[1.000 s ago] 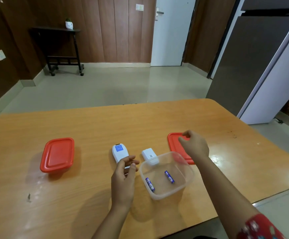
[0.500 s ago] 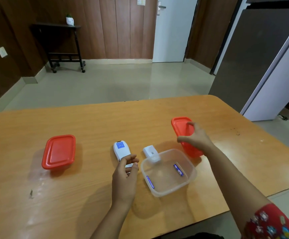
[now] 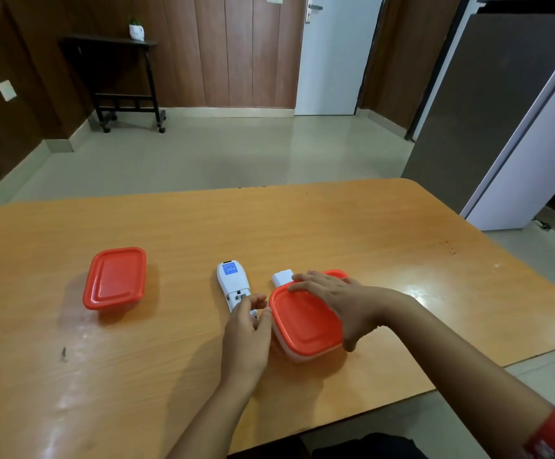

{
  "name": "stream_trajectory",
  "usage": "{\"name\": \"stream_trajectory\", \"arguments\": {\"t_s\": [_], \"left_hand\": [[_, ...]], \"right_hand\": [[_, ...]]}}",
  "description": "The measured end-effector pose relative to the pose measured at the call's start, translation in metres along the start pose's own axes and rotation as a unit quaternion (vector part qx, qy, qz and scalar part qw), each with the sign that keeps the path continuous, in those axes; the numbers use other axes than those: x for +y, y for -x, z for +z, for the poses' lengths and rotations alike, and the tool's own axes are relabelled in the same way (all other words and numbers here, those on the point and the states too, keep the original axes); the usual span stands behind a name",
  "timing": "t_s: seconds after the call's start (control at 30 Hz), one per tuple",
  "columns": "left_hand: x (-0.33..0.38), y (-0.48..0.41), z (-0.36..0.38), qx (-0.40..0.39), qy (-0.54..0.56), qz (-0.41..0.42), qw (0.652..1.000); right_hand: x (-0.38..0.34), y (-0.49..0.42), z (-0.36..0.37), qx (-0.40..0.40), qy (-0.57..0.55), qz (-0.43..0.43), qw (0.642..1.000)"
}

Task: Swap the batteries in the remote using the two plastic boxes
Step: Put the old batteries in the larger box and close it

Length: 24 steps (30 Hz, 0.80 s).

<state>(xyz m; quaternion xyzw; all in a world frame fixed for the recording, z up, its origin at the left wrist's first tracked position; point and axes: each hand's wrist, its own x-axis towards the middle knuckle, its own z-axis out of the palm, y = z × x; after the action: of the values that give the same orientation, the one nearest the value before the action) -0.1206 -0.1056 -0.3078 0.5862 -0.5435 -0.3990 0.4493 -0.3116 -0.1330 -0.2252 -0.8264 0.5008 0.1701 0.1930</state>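
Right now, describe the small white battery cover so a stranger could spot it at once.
Start at the wooden table and find the red-lidded box under the right hand. Just beyond that box's far left corner, at the fingertips, lies the battery cover. It is a small plain white piece, shorter than the remote to its left, which carries a blue label.

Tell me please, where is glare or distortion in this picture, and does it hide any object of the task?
Head view: bright glare patches on the table right of the right hand, fainter ones at near left; wide-angle bending curves the table edges and the fridge; soft shadow left of the left box. The remote and the right box lid stay clearly readable.
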Motion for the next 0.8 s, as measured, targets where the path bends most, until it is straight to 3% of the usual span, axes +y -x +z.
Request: {"name": "stream_trajectory", "arguments": {"t_s": [0.23,0.33,0.43,0.5,0.6,0.8], "left_hand": [[-0.002,0.001,-0.002,-0.013,-0.017,-0.003,1.0],[0.002,0.001,-0.003,-0.008,-0.01,-0.001,1.0],[0.002,0.001,-0.002,-0.01,-0.008,-0.005,1.0],[0.0,0.001,0.001,-0.015,-0.011,-0.009,1.0],[0.002,0.004,0.006,-0.024,-0.012,-0.029,0.999],[0.008,0.009,0.007,-0.004,-0.049,-0.07,0.996]], "right_hand": [[0.0,-0.005,0.005,-0.016,0.018,0.01,1.0],[0.011,0.005,-0.001,-0.005,-0.124,-0.007,0.992],[0.024,0.005,0.004,0.155,-0.363,0.039,0.918],[0.032,-0.009,0.019,0.257,-0.405,0.145,0.865],[0.035,-0.029,0.045,0.295,-0.354,0.238,0.855],[0.016,-0.028,0.066,0.333,-0.389,0.257,0.819]]}}
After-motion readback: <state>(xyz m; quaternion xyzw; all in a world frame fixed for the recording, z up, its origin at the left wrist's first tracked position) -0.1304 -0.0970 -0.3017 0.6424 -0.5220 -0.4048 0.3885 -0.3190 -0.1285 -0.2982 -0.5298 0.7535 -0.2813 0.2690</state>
